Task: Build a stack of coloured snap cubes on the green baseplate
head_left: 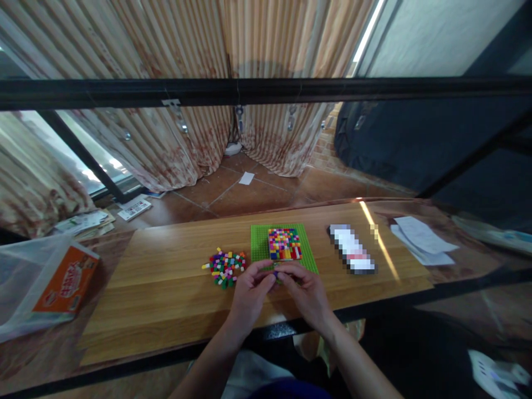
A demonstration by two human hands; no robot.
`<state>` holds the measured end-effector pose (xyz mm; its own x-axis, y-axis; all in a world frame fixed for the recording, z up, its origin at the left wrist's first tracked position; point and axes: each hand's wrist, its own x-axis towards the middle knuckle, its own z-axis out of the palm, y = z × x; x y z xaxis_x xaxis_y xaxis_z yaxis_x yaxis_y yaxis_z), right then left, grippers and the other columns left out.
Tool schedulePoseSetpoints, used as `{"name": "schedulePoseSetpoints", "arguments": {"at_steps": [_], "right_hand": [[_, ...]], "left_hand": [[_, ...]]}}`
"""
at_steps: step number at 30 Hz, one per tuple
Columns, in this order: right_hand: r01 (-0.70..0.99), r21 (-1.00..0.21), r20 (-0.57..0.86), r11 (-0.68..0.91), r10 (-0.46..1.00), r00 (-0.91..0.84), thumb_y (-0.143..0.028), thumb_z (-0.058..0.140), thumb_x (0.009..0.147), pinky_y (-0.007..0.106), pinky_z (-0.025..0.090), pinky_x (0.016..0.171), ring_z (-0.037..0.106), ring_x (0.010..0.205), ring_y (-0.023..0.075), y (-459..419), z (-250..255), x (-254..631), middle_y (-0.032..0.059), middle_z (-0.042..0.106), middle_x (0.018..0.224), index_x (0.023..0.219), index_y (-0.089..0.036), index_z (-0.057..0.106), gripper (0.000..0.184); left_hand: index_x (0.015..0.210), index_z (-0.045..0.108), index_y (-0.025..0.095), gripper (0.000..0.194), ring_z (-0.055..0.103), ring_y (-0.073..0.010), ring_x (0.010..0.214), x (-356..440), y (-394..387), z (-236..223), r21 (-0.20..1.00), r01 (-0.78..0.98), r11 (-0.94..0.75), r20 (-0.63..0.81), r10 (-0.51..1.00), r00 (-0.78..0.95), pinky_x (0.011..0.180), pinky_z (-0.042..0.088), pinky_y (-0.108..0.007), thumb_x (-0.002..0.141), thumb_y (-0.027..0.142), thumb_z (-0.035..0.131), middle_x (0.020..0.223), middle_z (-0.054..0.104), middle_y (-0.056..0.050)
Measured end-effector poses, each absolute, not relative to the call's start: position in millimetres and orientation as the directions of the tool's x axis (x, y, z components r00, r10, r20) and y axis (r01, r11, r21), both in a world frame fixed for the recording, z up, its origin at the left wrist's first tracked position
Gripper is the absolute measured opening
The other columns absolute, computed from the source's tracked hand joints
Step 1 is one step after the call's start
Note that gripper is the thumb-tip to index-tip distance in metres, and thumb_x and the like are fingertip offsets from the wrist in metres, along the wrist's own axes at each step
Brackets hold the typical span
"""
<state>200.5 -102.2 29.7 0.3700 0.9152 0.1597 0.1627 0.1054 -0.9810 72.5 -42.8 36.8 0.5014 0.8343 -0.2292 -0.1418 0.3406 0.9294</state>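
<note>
My left hand (pixel 252 285) and my right hand (pixel 305 288) meet fingertip to fingertip at the near edge of the green baseplate (pixel 306 244). Pinched between both sets of fingers is a tiny blue-purple toy brick (pixel 276 273), mostly covered by them. Just beyond my fingers, a block of many-coloured toy bricks (pixel 285 244) stands on the baseplate in tight rows. To the left of the plate lies a loose pile of small toy bricks (pixel 226 267) in mixed colours, close to my left hand.
A phone-like device (pixel 352 249), its screen blurred out, lies right of the baseplate on the wooden board (pixel 166 288). Paper sheets (pixel 426 238) rest farther right. A clear plastic bin (pixel 37 277) with an orange label stands at the left. A dark bar (pixel 266 91) crosses before curtains.
</note>
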Motion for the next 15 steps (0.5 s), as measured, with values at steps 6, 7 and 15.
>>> {"name": "schedulePoseSetpoints", "arguments": {"at_steps": [6,7,15], "right_hand": [[0.103,-0.993,0.092,0.055,0.915,0.392,-0.034,0.062,0.083,0.028,0.049,0.073,0.062,0.081,0.0159,-107.2,29.5,204.3,0.0025,0.066,0.086,0.084,-0.021,0.068,0.015],[0.155,-0.987,0.099,0.039,0.908,0.407,-0.034,0.061,0.084,0.028,0.049,0.072,0.062,0.080,0.0161,-106.6,28.8,207.6,0.0027,0.066,0.086,0.084,-0.020,0.068,0.015],[0.836,-0.544,0.417,-0.070,0.842,0.342,-0.025,0.050,0.090,0.034,0.047,0.080,0.059,0.088,0.0201,-79.2,16.6,253.7,0.0069,0.066,0.093,0.087,-0.021,0.069,0.019]], "left_hand": [[0.103,0.063,0.012,0.037,0.062,-0.0120,0.058,80.6,-46.5,29.2,0.922,-0.085,0.378,-0.291,0.821,0.491,0.058,0.049,-0.023,0.073,0.033,0.070,0.070,0.070,-0.003],[0.103,0.063,0.012,0.037,0.063,-0.0125,0.059,81.2,-46.1,26.5,0.925,-0.068,0.373,-0.295,0.821,0.489,0.057,0.050,-0.023,0.074,0.033,0.068,0.071,0.070,-0.003],[0.100,0.064,0.018,0.020,0.067,-0.0169,0.084,51.7,-23.0,11.1,0.945,0.267,-0.189,0.070,0.914,0.399,0.077,0.053,-0.029,0.085,0.026,0.055,0.091,0.071,-0.006]]}}
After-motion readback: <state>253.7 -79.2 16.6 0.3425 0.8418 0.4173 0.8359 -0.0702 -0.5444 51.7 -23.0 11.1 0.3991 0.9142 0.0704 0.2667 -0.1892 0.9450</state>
